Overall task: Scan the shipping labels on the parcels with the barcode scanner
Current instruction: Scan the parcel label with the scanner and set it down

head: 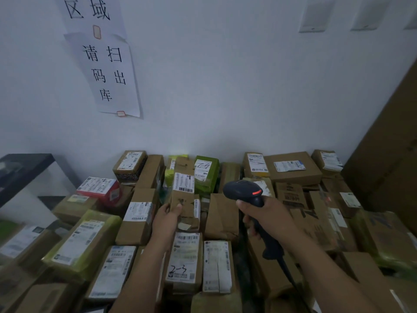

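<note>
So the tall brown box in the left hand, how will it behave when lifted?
Probably light: the left hand alone grips the box by one edge. Its cardboard looks creased and torn, so it may flex under a squeeze. It stands tall and narrow, so it would likely tip if released.

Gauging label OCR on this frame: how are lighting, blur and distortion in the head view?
Head view: dim, bluish light, no hard shadows; wide-angle bending tilts the wall sign and edge parcels; edge labels smear, while the 2-3 label and the one on the cardboard parcel in the left hand read sharper; the barcode scanner in the right hand shows a red-lit strip.
</note>
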`<state>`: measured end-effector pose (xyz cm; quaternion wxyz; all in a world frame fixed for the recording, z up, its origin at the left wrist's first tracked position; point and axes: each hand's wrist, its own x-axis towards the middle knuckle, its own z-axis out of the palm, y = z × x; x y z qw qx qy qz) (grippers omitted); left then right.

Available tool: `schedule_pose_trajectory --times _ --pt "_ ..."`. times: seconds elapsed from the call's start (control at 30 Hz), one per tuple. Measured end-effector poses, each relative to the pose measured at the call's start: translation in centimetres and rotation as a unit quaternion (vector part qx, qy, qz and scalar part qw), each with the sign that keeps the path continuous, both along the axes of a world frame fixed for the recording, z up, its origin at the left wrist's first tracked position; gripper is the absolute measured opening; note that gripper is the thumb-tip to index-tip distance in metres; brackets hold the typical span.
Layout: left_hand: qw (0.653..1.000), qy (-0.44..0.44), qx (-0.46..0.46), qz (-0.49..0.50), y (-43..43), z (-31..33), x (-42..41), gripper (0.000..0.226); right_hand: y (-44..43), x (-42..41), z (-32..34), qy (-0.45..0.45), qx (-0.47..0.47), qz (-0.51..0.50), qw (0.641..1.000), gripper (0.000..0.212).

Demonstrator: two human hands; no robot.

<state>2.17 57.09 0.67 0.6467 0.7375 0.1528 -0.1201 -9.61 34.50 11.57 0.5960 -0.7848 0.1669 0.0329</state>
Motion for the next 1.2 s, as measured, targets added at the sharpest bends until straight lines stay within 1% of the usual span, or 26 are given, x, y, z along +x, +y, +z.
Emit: schedule_pose_trajectory --times 0.1,0.13,0.17,0.2,0.27,0.37,0.43,0.47,0.53,0.57,0.67,0.7,0.77,0.83,0.87,0.93,1.0,1.03,1.1,1.13,1.2 --pt "0.999 0.004 0.032 -0.020 0.0 -0.4 3.0 0.050 0.7 2.7 -1.1 0.007 -0.008 -0.010 1.000 0.037" --pt "0.999 0.003 0.039 -0.028 -0.1 -0.4 3.8 0.044 0.8 3.5 -1.4 0.009 -0.015 -0.012 1.000 0.038" --pt "0.998 0.003 0.048 -0.037 -0.1 -0.4 4.6 0.033 0.8 4.4 -1.8 0.011 -0.023 -0.013 1.000 0.039" --pt "0.997 -0.001 0.060 -0.046 -0.2 -0.7 5.3 0.030 0.8 5.1 -2.2 0.012 -0.029 -0.015 0.999 0.040" --pt "0.992 -0.013 0.108 -0.071 -0.1 -1.6 6.7 0.036 0.6 6.5 -3.1 0.013 -0.028 -0.027 0.999 0.040" --pt "0.976 -0.049 0.192 -0.088 -0.1 -2.7 7.7 0.038 -0.2 8.1 -4.2 0.010 -0.021 -0.050 0.998 0.041" --pt "0.957 -0.118 0.251 -0.087 -0.3 -3.0 8.2 0.034 -0.9 8.8 -4.6 0.013 -0.029 -0.062 0.998 0.042" --pt "0.939 -0.164 0.286 -0.093 -0.6 -3.1 8.4 0.032 -1.3 9.2 -4.9 0.013 -0.024 -0.069 0.997 0.040" --pt "0.904 -0.230 0.346 -0.099 -2.1 -3.1 8.9 0.037 -2.2 9.9 -5.4 0.014 -0.009 -0.085 0.996 0.036" --pt "0.893 -0.250 0.362 -0.094 -3.0 -2.9 8.9 0.040 -2.5 10.2 -5.7 0.016 -0.006 -0.092 0.996 0.035" --pt "0.866 -0.330 0.361 -0.104 -7.1 -2.8 9.8 0.039 -4.1 11.6 -6.8 0.020 0.012 -0.130 0.991 0.037" --pt "0.866 -0.343 0.345 -0.118 -8.5 -3.0 10.6 0.037 -4.7 12.2 -7.3 0.022 0.018 -0.144 0.989 0.038" --pt "0.874 -0.326 0.319 -0.168 -11.5 -3.8 12.2 0.035 -6.0 13.2 -8.3 0.028 0.026 -0.164 0.986 0.037" --pt "0.872 -0.288 0.319 -0.235 -14.0 -5.5 14.1 0.035 -7.3 14.1 -9.5 0.032 0.045 -0.189 0.980 0.032" --pt "0.868 -0.263 0.327 -0.265 -15.3 -6.7 15.1 0.034 -8.0 14.5 -10.0 0.033 0.054 -0.197 0.978 0.029" --pt "0.849 -0.226 0.368 -0.304 -17.3 -10.2 17.7 0.026 -9.2 15.3 -10.9 0.030 0.071 -0.200 0.977 0.021" --pt "0.850 -0.169 0.392 -0.308 -19.3 -13.6 20.4 0.024 -10.2 15.9 -11.8 0.025 0.084 -0.203 0.975 0.019" --pt "0.845 -0.152 0.411 -0.308 -20.2 -14.4 21.3 0.026 -10.7 16.2 -12.2 0.027 0.085 -0.206 0.975 0.019" --pt "0.836 -0.143 0.430 -0.310 -21.9 -14.0 21.9 0.040 -11.3 16.5 -12.9 0.032 0.091 -0.214 0.972 0.020" --pt "0.841 -0.132 0.426 -0.307 -22.7 -13.7 22.1 0.052 -11.6 16.6 -13.2 0.036 0.098 -0.217 0.970 0.021" --pt "0.853 -0.101 0.417 -0.297 -24.0 -13.7 22.5 0.084 -11.9 16.7 -13.7 0.043 0.113 -0.219 0.968 0.022"
